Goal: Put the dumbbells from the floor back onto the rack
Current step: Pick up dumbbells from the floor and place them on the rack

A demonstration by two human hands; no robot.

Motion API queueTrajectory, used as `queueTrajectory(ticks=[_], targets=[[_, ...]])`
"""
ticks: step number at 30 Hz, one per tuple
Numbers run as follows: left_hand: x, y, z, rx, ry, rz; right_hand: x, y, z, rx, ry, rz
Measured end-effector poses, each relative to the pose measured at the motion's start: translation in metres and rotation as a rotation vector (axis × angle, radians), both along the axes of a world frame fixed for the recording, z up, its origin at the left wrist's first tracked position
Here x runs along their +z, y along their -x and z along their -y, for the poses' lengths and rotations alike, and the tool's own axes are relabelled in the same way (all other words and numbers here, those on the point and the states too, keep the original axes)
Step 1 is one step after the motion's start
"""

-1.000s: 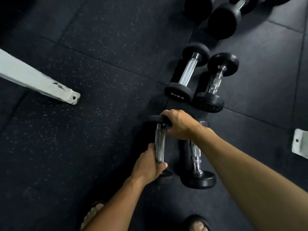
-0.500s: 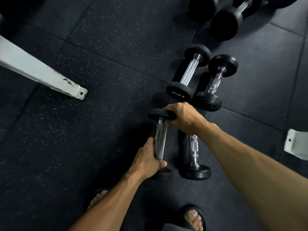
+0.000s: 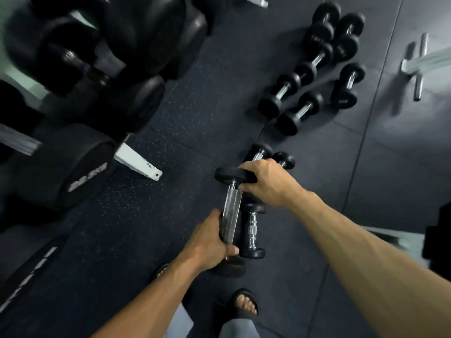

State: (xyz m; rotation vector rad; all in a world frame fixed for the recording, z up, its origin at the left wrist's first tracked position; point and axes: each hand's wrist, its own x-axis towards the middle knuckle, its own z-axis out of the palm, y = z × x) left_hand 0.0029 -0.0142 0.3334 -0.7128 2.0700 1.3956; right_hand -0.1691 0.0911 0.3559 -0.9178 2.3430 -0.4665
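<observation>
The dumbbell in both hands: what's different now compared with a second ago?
The dumbbell has come up off the floor; the rack now shows at left. Unchanged: left hand on the handle, right hand on the far head, neighbouring dumbbell still lying there.

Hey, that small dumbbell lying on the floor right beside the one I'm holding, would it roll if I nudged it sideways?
Probably yes: the small dumbbell has round black heads and lies flat on the floor, so a sideways nudge should roll it. The rubber-looking, speckled matting would likely stop it soon. Its metal handle looks knurled, so slipping in the hand seems unlikely.
</observation>
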Motion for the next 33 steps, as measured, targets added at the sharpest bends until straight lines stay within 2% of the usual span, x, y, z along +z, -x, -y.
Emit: queueTrajectory(ticks=[10,17,25,33], targets=[[0.180,-0.021,0.021,0.148,0.068,-0.118,0.193,-0.007,0.047,0.198,0.047,-0.114],[0.275,-0.077,0.080,0.295,0.172,-0.135,0.298,-0.057,0.143,0.429,0.090,-0.196],[0.351,-0.157,0.203,0.436,0.262,-0.186,0.377,-0.135,0.290,0.606,0.236,-0.308],[0.401,-0.214,0.321,0.579,0.280,-0.241,0.435,-0.193,0.429,0.698,0.302,-0.324]])
